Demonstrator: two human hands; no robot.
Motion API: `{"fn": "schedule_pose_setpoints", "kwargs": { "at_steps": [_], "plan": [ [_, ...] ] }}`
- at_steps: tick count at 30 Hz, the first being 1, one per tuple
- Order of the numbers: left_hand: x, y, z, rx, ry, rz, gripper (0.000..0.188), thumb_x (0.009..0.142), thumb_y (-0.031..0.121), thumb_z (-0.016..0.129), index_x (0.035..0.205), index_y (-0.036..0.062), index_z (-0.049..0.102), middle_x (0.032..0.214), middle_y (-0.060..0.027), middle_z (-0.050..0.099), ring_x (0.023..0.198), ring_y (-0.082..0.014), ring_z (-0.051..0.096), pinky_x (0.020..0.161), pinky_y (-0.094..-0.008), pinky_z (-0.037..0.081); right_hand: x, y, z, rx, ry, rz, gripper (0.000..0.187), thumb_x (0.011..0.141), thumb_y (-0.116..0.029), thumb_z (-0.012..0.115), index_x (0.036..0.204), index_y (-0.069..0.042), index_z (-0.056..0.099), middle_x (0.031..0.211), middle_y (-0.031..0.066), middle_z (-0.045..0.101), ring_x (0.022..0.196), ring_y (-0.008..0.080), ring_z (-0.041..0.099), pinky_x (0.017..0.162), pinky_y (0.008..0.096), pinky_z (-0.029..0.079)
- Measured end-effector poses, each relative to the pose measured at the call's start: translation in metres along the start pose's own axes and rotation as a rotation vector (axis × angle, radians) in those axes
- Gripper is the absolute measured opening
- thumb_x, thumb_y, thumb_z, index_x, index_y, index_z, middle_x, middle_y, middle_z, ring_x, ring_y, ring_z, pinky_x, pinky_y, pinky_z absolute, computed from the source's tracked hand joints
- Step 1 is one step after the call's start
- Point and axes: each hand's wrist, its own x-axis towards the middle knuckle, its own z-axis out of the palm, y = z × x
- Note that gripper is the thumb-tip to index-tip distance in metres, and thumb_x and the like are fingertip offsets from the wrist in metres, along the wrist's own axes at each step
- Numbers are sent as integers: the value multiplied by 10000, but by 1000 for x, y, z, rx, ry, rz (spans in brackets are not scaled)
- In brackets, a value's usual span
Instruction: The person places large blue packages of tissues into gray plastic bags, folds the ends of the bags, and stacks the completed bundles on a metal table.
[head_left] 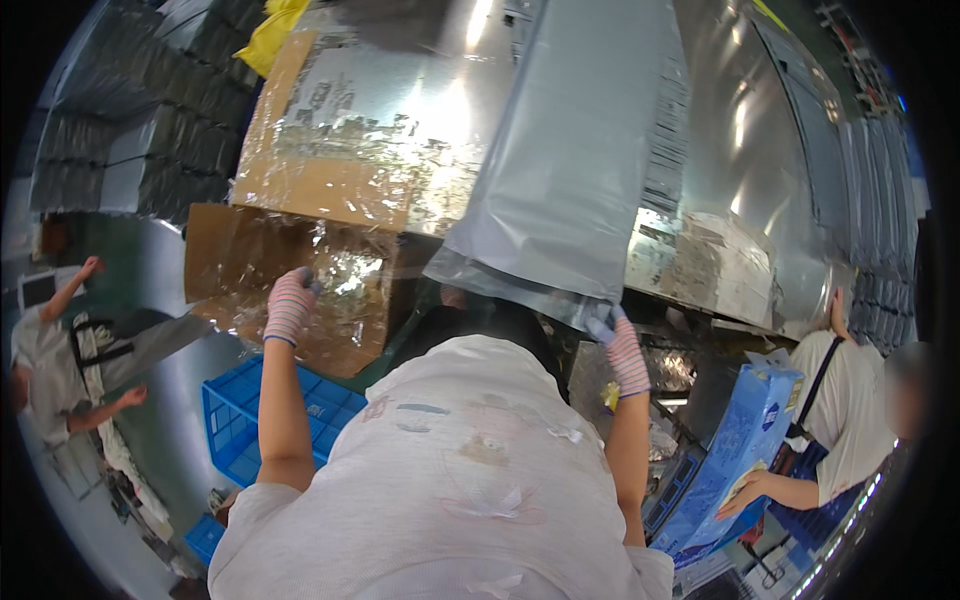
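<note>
A long grey plastic bag (570,150) lies over the metal-topped table, its clear-edged end hanging past the near side. My right hand (626,358), in a pink-and-white striped glove with grey fingertips, is closed on the right corner of that end. To the left, my left hand (291,305) wears a matching glove. Its fingers are curled in front of a brown cardboard flap (225,250) covered in clear tape; whether anything is in them is hidden.
A blue plastic crate (235,430) stands below my left forearm. On the right, a person's hand touches a tall blue package (725,460). Grey stacks (110,130) rise at the far left, and more grey bags (880,220) are at the right. Another person stands at the left.
</note>
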Motion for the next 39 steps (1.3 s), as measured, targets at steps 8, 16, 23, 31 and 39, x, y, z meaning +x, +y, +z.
{"fn": "schedule_pose_setpoints", "kwargs": {
  "at_steps": [8, 16, 23, 31, 39],
  "plan": [
    [-7, 28, -41, -878, -87, -46, 497, 785, 204, 634, 1189, -48, 491, 1005, -122, 613, 877, -155, 561, 737, -274, 462, 34, 26, -16, -271, 244, -133, 228, 771, -83, 588, 971, 24, 613, 825, 89, 633, 708, 142, 538, 677, 271, 447],
    [8, 246, -34, -238, 259, 685, 892, 629, 492, 703, 1314, 41, 351, 1342, -252, 336, 1233, -397, 342, 1012, -449, 296, 40, 49, -10, 76, 378, 4, 202, 775, -12, 524, 955, -16, 616, 782, 3, 576, 637, 100, 467, 593, 256, 417],
    [23, 276, -5, -33, 345, 910, 838, 613, 486, 702, 1296, 126, 379, 1358, -192, 312, 1260, -361, 292, 1040, -459, 222, 28, -7, 6, 764, 252, 271, 129, 829, -235, 607, 828, -107, 594, 723, 49, 604, 672, 215, 593, 598, 398, 506],
    [45, 199, 35, -504, 319, 484, 723, 698, 179, 686, 1311, 27, 334, 1235, -197, 453, 1132, -291, 464, 929, -421, 394, 80, -27, -11, 1155, 219, 352, 167, 806, -298, 607, 813, -132, 593, 840, 3, 591, 781, 204, 533, 709, 376, 417],
    [-3, 171, 30, -1788, -777, -326, 306, 842, 352, 571, 866, 48, 598, 618, -73, 594, 482, -157, 566, 401, -238, 442, 98, -60, -9, 1009, 239, 468, 239, 805, -310, 592, 995, -164, 589, 1104, 3, 590, 993, 199, 534, 783, 391, 433]
  ]
}}
